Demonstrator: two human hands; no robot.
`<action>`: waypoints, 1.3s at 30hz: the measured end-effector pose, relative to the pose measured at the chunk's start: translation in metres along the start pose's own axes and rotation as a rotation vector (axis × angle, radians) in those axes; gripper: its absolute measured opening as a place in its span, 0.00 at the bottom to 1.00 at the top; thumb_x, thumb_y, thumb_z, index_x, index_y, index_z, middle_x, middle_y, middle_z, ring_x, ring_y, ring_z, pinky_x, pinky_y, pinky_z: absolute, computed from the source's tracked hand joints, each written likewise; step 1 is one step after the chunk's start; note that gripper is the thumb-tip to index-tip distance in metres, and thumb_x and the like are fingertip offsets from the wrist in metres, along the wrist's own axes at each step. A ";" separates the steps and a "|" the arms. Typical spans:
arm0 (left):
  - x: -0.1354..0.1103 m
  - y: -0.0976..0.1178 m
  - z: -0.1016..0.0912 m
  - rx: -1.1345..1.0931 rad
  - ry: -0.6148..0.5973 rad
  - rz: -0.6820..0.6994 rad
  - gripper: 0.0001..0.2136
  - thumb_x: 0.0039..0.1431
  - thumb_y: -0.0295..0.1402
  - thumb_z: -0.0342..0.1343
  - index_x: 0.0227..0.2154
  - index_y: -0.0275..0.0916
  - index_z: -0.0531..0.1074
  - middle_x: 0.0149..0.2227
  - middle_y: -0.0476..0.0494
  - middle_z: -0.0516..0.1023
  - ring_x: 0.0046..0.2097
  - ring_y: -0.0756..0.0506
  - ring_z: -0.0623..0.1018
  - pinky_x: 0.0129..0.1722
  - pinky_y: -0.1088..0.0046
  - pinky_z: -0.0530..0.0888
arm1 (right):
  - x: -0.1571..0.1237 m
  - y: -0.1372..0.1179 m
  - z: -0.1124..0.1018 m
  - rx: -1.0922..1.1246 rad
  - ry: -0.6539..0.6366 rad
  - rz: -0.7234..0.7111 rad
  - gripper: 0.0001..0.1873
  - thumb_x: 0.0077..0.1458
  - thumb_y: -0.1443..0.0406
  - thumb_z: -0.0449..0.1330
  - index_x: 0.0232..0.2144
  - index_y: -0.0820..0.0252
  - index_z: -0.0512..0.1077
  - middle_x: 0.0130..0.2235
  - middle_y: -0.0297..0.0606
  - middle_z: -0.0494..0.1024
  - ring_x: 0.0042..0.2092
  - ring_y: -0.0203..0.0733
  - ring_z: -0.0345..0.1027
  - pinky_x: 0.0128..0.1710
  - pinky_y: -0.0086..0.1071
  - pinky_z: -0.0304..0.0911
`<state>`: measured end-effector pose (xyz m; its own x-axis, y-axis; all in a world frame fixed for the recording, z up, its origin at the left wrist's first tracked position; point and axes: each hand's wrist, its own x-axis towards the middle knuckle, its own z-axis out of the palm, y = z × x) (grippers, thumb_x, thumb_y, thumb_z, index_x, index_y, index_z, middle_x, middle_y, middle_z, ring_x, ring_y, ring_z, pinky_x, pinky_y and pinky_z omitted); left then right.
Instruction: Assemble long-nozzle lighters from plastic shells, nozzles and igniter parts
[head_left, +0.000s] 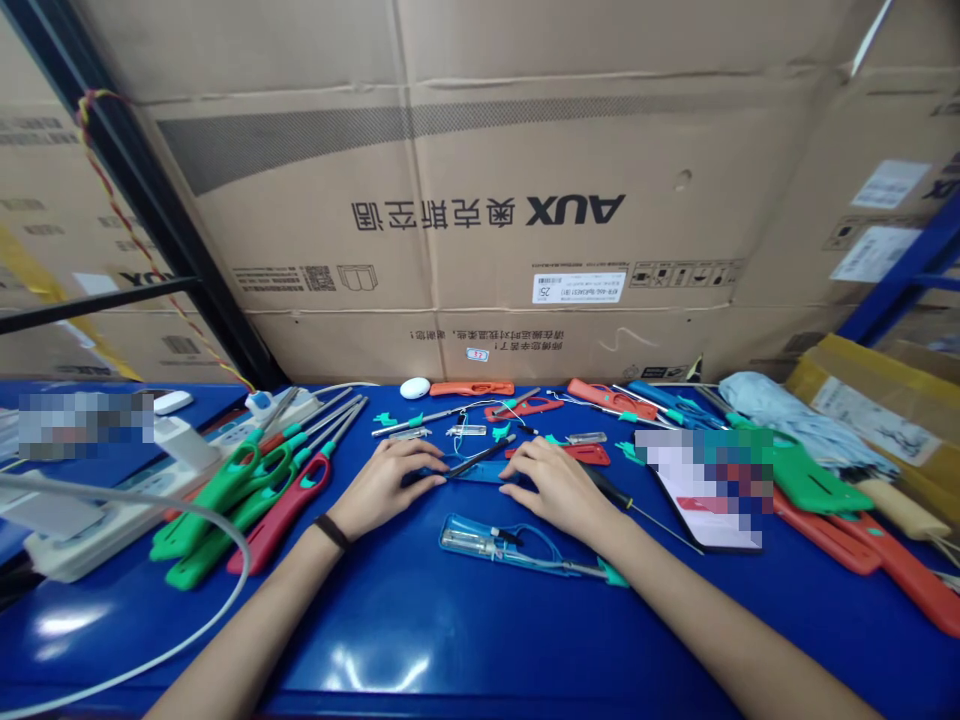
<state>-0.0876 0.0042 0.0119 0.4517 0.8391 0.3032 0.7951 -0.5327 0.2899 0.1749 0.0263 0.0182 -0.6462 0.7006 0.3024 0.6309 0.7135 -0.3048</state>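
Both of my hands are over the middle of the blue table. My left hand (pixel 394 478) has its fingertips closed at the left end of a blue lighter casing half (pixel 480 472). The fingers of my right hand (pixel 556 487) are bent around the right end of that casing. Across its upper side lies a dark, thin rod-like piece (pixel 484 457). Nearer to me rests an opened blue lighter (pixel 502 545), with its clear tank, wires, metal tube and green trigger showing. A screwdriver (pixel 619 495) lies beside my right hand, partly hidden by it.
Green and red lighters (pixel 225 500) lie left by a white power strip (pixel 112 510). Loose lighter parts and an orange casing (pixel 472 388) line the back. On the right are a phone (pixel 697 490) and more lighters (pixel 817 480). A large carton (pixel 480 270) stands behind.
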 end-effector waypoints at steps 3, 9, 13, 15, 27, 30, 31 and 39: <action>0.001 0.000 0.000 -0.036 0.001 -0.017 0.10 0.61 0.39 0.53 0.41 0.46 0.75 0.44 0.46 0.77 0.48 0.43 0.73 0.51 0.62 0.64 | 0.002 -0.003 -0.005 -0.014 -0.008 -0.036 0.04 0.55 0.68 0.59 0.30 0.59 0.73 0.35 0.38 0.76 0.43 0.45 0.67 0.47 0.42 0.59; 0.001 0.003 -0.007 -0.024 0.345 -0.107 0.15 0.61 0.39 0.51 0.49 0.44 0.70 0.49 0.42 0.72 0.52 0.41 0.70 0.54 0.61 0.62 | -0.001 0.006 -0.039 0.436 -0.097 0.186 0.08 0.54 0.62 0.58 0.28 0.60 0.74 0.30 0.37 0.79 0.31 0.39 0.71 0.32 0.32 0.65; -0.002 0.010 -0.018 -0.085 0.653 -0.225 0.11 0.60 0.39 0.50 0.35 0.40 0.75 0.39 0.43 0.74 0.43 0.43 0.73 0.50 0.64 0.67 | -0.014 0.019 -0.067 0.715 -0.188 0.419 0.14 0.48 0.56 0.62 0.21 0.61 0.75 0.21 0.34 0.76 0.24 0.36 0.69 0.26 0.28 0.66; -0.002 0.021 -0.020 -0.118 0.697 -0.271 0.15 0.61 0.40 0.50 0.24 0.39 0.74 0.29 0.45 0.75 0.35 0.45 0.75 0.44 0.68 0.70 | -0.020 0.020 -0.074 0.893 -0.188 0.533 0.15 0.44 0.55 0.65 0.24 0.62 0.76 0.22 0.33 0.76 0.24 0.34 0.70 0.28 0.28 0.68; 0.030 0.108 0.008 -1.057 0.255 -0.541 0.20 0.49 0.47 0.61 0.36 0.32 0.76 0.35 0.41 0.81 0.40 0.41 0.79 0.40 0.68 0.77 | -0.027 -0.062 -0.016 0.630 0.327 0.332 0.04 0.51 0.65 0.60 0.25 0.57 0.72 0.29 0.34 0.80 0.31 0.40 0.75 0.34 0.30 0.70; 0.032 0.107 0.003 -0.999 0.287 -0.491 0.19 0.50 0.46 0.60 0.36 0.33 0.77 0.36 0.41 0.81 0.42 0.40 0.79 0.40 0.68 0.77 | -0.026 -0.061 -0.017 0.591 0.324 0.245 0.04 0.52 0.66 0.59 0.26 0.57 0.73 0.30 0.33 0.79 0.33 0.40 0.75 0.37 0.30 0.69; 0.031 0.106 0.000 -0.943 0.298 -0.459 0.19 0.51 0.46 0.60 0.36 0.34 0.77 0.37 0.41 0.81 0.41 0.40 0.79 0.39 0.69 0.76 | -0.027 -0.058 -0.021 0.586 0.327 0.233 0.04 0.52 0.65 0.60 0.27 0.56 0.74 0.30 0.32 0.80 0.33 0.40 0.75 0.38 0.30 0.69; 0.005 0.079 -0.028 -0.177 -0.063 -0.002 0.16 0.55 0.43 0.58 0.44 0.42 0.75 0.39 0.44 0.79 0.39 0.43 0.78 0.39 0.71 0.72 | -0.065 -0.018 -0.058 0.510 0.529 0.412 0.10 0.53 0.57 0.59 0.28 0.57 0.74 0.32 0.36 0.79 0.36 0.43 0.74 0.39 0.33 0.68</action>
<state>-0.0339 -0.0372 0.0620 0.4790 0.8424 0.2468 0.7146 -0.5375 0.4477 0.2305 -0.0320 0.0565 -0.0403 0.9054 0.4227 0.4186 0.3994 -0.8156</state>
